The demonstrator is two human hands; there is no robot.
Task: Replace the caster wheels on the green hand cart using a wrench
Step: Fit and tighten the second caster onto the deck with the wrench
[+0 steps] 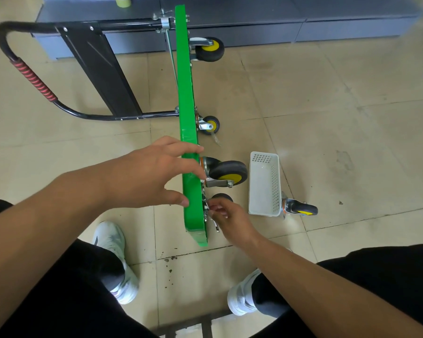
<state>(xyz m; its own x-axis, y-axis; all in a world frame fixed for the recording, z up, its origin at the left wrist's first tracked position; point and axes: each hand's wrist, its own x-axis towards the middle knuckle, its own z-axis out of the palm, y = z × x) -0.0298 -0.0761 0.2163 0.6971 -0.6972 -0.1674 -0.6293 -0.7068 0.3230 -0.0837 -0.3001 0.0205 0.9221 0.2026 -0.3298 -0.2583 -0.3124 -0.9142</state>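
No text, label, brand, number or sign can be read anywhere in view.

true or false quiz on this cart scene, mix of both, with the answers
1. The green hand cart stands on its edge on the floor. True.
2. The left hand grips a wheel. False: it rests on the cart's deck edge.
3. The right hand pinches a metal tool by the nearest caster. True.
4. The white basket lies on the cart's handle side. False: it is on the wheel side.
5. A loose caster lies beside the basket. True.
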